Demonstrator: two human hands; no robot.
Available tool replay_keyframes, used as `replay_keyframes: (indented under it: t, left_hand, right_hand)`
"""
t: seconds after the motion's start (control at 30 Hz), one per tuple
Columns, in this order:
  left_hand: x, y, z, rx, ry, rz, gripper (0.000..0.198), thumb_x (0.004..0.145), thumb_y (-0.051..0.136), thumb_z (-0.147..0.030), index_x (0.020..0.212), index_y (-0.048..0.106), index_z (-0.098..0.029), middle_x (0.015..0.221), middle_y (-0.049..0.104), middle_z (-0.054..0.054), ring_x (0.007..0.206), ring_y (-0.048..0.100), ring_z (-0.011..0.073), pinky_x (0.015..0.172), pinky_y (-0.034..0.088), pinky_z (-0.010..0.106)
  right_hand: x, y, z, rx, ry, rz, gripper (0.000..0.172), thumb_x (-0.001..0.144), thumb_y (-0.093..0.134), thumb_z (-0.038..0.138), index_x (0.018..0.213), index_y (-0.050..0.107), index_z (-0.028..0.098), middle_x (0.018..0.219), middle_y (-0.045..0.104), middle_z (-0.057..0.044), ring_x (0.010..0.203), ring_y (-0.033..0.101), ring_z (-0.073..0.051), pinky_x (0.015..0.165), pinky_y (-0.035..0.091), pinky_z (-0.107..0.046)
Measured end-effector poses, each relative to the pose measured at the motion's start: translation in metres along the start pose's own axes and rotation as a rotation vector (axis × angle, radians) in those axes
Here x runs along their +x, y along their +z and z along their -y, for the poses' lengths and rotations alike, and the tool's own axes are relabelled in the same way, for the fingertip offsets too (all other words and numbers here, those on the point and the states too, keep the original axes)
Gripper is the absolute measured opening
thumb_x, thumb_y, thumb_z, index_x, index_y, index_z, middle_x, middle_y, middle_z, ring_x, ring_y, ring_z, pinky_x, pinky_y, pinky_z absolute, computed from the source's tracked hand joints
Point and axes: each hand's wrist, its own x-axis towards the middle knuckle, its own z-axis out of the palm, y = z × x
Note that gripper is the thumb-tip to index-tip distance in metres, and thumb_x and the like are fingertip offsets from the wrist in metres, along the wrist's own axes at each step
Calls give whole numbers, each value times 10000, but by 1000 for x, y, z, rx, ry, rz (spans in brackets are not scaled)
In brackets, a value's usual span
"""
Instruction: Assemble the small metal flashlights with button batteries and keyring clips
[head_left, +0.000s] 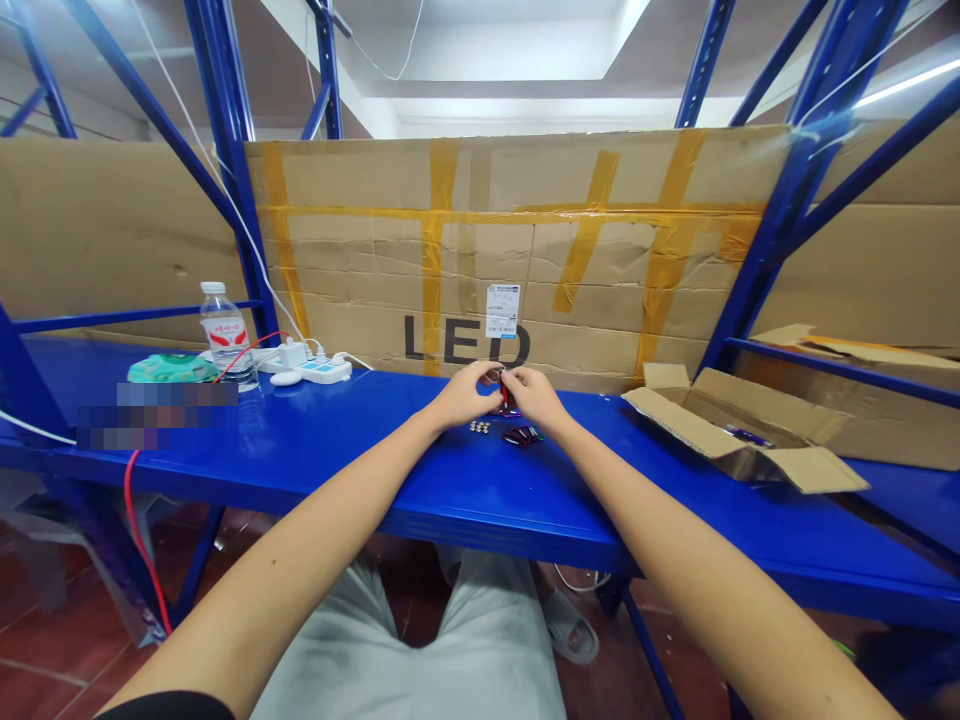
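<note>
Left hand (471,396) and right hand (532,398) are both gripping a slim red piece (504,392) between fingertips, above the blue desk (300,440), just in front of the corrugated cardboard panel (360,270) (glossy amber tape (433,250) is crossing it; black print (450,340) is reading "LED"). Nearer than the panel, glossy dark-red pieces (519,437) and small silvery parts (480,427) are lying. At the panel's right end, an open carton (682,418) is holding slim dark items (750,437); off the panel's left end, a red-and-white-labelled plastic bottle (225,335) is standing.

1. Left hand (463,396) and right hand (535,395) partly hide a red piece (505,391).
2. The label (502,312) has print too small to read.
3. The bottom edge cuts off the sleeve (169,706).
</note>
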Motion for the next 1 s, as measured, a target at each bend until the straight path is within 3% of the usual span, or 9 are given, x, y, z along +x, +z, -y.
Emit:
replay_keyframes:
  t: [0.13, 0.33, 0.6, 0.7, 0.83, 0.93, 1.0]
  left_hand:
    - [-3, 0, -4, 147, 113, 135, 765, 613, 778, -253, 1317, 501, -146, 1250, 588, 152, 1165, 540, 296, 1003, 419, 429]
    - [-4, -6, -5, 281, 147, 166, 658, 668, 783, -309, 1255, 526, -158, 1209, 599, 145, 1135, 538, 297, 956, 433, 423]
    - [-3, -8, -5, 506, 280, 134, 563, 746, 728, -366, 1238, 538, -170, 1173, 605, 130, 1097, 523, 292, 943, 414, 407]
    - [-4, -8, -6, 554, 281, 134, 547, 760, 714, -383, 1244, 541, -196, 1136, 610, 114, 1073, 527, 287, 925, 417, 399]
    - [-4, -9, -4, 492, 222, 55, 615, 724, 747, -402, 1251, 529, -173, 1183, 608, 128, 1107, 525, 294, 955, 412, 414]
    - [-2, -10, 1, 323, 58, -102, 638, 676, 781, -467, 1186, 555, -156, 1126, 632, 127, 1060, 561, 277, 931, 436, 404]
    - [1, -10, 5, 113, -74, -203, 568, 685, 773, -484, 1096, 577, -144, 1009, 659, 105, 951, 604, 238, 867, 467, 373]
  right_hand:
    - [0, -1, -1, 160, 124, 56, 231, 895, 567, 367, 750, 555, 187, 656, 705, -59, 525, 628, -167, 516, 513, -287]
    - [-2, 0, -2, 214, 198, 63, 219, 846, 648, 362, 748, 566, 185, 647, 707, -57, 528, 638, -174, 486, 510, -282]
    - [-2, -11, 1, 43, 71, 10, 178, 726, 744, 294, 719, 643, 147, 624, 643, -30, 554, 589, -124, 475, 465, -218]
    - [-1, -11, -1, 11, 65, 51, 192, 730, 730, 305, 696, 623, 150, 563, 601, -9, 498, 545, -107, 457, 436, -214]
    - [4, -15, -3, -42, 64, 6, 226, 832, 600, 360, 778, 642, 144, 647, 642, -44, 527, 564, -122, 485, 439, -236]
    - [5, -24, -3, -312, -40, -62, 219, 838, 559, 318, 742, 647, 142, 684, 663, -56, 584, 575, -137, 537, 430, -248]
    - [3, -32, 0, -541, -107, 33, 215, 818, 565, 295, 693, 654, 145, 666, 669, -49, 615, 570, -144, 572, 415, -253]
